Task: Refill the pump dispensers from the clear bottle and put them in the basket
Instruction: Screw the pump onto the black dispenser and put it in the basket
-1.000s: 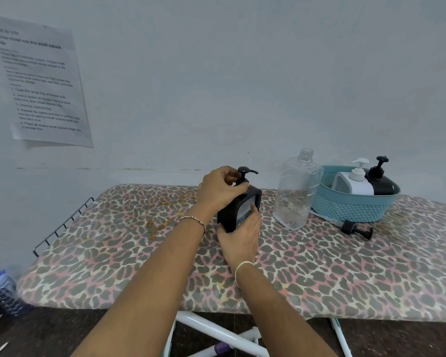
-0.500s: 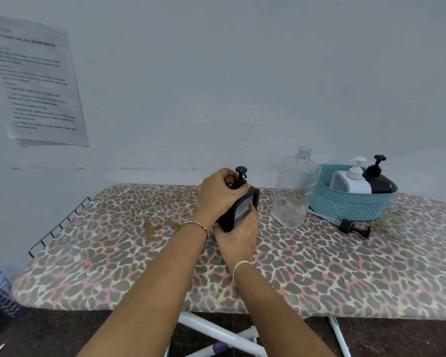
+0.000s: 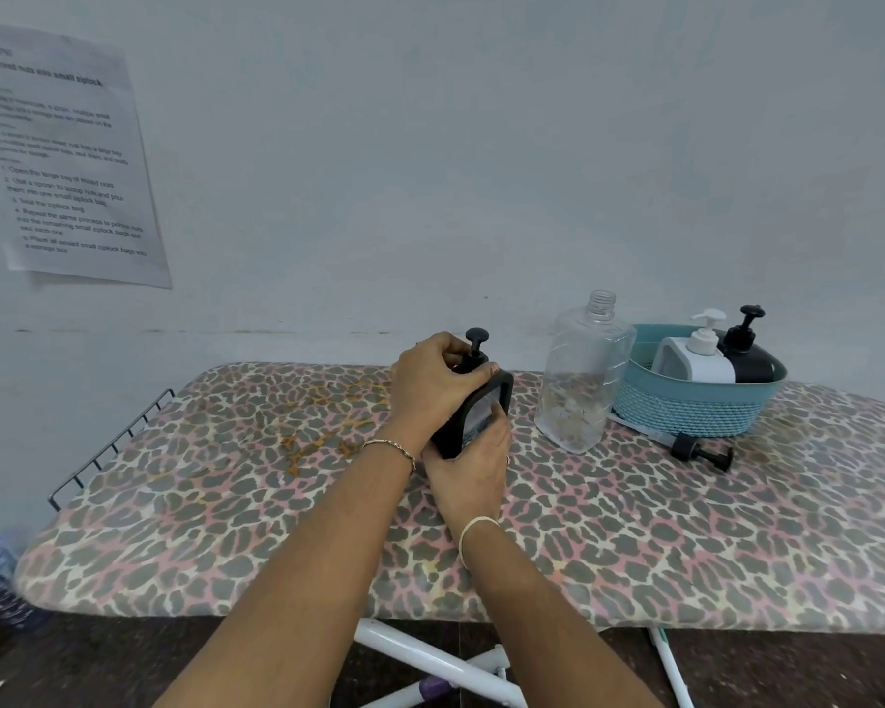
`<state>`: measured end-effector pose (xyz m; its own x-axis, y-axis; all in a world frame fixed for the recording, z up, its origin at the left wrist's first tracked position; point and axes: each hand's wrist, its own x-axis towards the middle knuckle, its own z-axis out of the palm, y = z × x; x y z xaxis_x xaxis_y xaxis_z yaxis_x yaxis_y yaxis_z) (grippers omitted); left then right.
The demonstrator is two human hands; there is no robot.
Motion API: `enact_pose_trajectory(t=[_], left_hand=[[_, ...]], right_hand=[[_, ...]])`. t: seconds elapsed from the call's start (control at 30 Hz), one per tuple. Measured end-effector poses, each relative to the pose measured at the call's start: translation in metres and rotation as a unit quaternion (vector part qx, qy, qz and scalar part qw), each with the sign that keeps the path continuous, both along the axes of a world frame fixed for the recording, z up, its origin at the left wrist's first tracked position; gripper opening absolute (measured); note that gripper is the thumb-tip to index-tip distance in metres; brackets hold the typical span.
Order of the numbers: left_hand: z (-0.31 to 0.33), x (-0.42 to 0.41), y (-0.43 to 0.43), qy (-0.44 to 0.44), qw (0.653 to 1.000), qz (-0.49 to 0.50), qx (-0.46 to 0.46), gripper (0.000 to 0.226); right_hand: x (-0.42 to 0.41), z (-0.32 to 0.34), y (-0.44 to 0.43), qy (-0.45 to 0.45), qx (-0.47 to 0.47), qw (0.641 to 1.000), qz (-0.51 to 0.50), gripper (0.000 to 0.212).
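Three dispensers (image 3: pixel 481 416), one bottle (image 3: pixel 581 380), one basket (image 3: pixel 685 406)

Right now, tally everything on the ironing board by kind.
Pump dispensers: 3 (near black dispenser, white dispenser, far black dispenser)
Clear bottle: 1
Loose pump head: 1
Basket: 1
Total: 6
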<state>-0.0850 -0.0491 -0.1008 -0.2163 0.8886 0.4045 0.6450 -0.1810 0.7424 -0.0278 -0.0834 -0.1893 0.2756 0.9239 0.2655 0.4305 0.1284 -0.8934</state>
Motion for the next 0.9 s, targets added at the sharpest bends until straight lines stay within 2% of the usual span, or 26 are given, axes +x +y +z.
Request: enact_pose_trajectory(t=[0.13,0.27,0.37,0.5,0.63,0.73,0.9], left_hand=[[0.006,-0.006,0.001,0.011,0.998,-0.045,-0.042,0.027],[0.014,-0.013,-0.003,0.043,0.995,-0.058,-0.074,0.038],[0.013,-0.013,-0.009,0.05,0.997,-0.006,-0.054,0.037],[0.009,-0.013,-0.017,0.033,0.997,0.07,-0.031,0.032],[0.006,-0.014,-0.018,0.033,0.994,0.103,-0.009,0.032],[0.004,-0.021,-0.016,0.037,0.996,0.081,-0.014,0.033],[0.009,-0.035,-0.009,0.057,0.996,-0.006,-0.064,0.037]], right_hand=[[0.001,0.001,-0.001,0.008,0.003,1.0,-0.003,0.094],[0.0,0.003,-0.002,0.034,-0.009,0.999,0.016,0.091],[0.001,0.005,-0.003,0.046,-0.016,0.998,0.038,0.079],[0.001,0.004,-0.004,0.045,0.008,0.999,0.025,0.074],[0.004,0.001,-0.004,0.078,0.022,0.996,0.038,0.051],[0.007,-0.001,-0.003,0.094,0.02,0.994,0.057,0.04],[0.009,-0.003,-0.001,0.115,0.028,0.988,0.099,0.044]])
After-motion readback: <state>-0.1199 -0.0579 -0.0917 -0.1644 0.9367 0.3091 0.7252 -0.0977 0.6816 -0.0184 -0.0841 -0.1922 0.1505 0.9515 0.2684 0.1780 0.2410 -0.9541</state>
